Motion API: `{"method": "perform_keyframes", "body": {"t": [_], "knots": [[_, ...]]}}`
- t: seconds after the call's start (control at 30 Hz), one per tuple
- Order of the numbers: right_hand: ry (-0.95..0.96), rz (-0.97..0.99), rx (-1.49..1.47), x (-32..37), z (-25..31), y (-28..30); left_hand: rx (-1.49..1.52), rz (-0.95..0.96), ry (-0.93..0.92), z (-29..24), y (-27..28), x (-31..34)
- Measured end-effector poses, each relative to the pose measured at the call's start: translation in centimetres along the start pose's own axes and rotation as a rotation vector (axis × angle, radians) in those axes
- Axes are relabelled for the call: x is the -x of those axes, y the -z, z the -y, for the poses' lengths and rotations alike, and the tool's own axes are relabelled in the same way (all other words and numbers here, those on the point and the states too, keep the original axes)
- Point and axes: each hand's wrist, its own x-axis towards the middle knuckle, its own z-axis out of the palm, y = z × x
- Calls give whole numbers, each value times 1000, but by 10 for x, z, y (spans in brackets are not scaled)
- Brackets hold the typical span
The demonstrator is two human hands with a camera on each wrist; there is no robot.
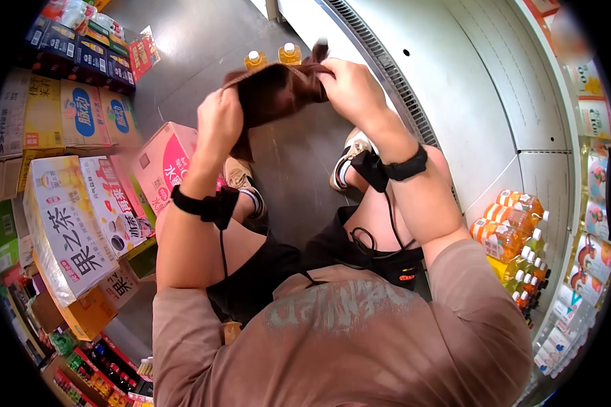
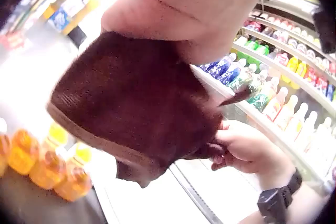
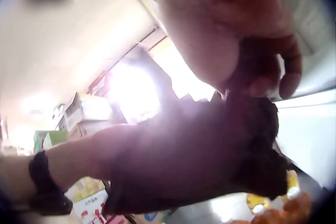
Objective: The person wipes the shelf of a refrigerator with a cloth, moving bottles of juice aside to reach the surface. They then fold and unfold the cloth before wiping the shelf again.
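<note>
A brown cloth (image 1: 271,95) is stretched between both hands over the shop floor. My left hand (image 1: 218,121) grips its left edge, and my right hand (image 1: 349,88) pinches its upper right corner. In the left wrist view the brown cloth (image 2: 136,103) fills the middle, with the left hand (image 2: 194,8) holding it from above and the right hand (image 2: 244,148) gripping its far end. Seen from the right wrist, the right hand (image 3: 247,40) holds the dark cloth (image 3: 199,155) against bright glare.
Orange drink bottles (image 1: 271,57) stand on the floor just beyond the cloth. Stacked drink cartons (image 1: 81,203) and a pink carton (image 1: 163,163) line the left. A cooler shelf with bottles (image 1: 516,237) runs along the right. My knees and shoes (image 1: 349,159) are below the hands.
</note>
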Motion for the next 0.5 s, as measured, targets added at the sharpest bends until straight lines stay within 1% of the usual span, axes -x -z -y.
{"method": "perform_keyframes", "body": {"t": [0.03, 0.1, 0.13, 0.17, 0.23, 0.27, 0.3, 0.37, 0.4, 0.43, 0.47, 0.5], "knots": [[35, -169, -59, -2, -4, -1, 241, -33, 174, -32, 8, 8], [107, -497, -178, -4, 12, 13, 363, -293, -186, -40, 17, 3], [125, -449, -161, -8, 4, 14, 270, -332, -167, -46, 20, 5], [12, -240, -168, -7, -3, 9, 272, -261, -77, -39, 13, 8], [20, -98, -166, -10, -13, 4, 279, -166, 79, -24, 0, -5], [6, -285, -276, 2, 5, 6, 358, -277, 3, -33, 1, 7], [-35, -305, -254, 1, 10, 12, 352, -368, -90, -46, 12, 10], [-64, -192, -155, 0, 5, 7, 176, -326, -87, -40, 11, 8], [-75, -32, -181, 0, -3, 3, 261, -320, -24, -41, 12, 15], [-9, -180, -289, 3, -1, -1, 351, -339, 26, -46, 14, 15], [-53, -238, -226, -2, 10, 8, 441, -357, 73, -50, 16, 12], [-115, -285, -165, -1, 17, 14, 435, -308, 118, -46, 14, 8]]}}
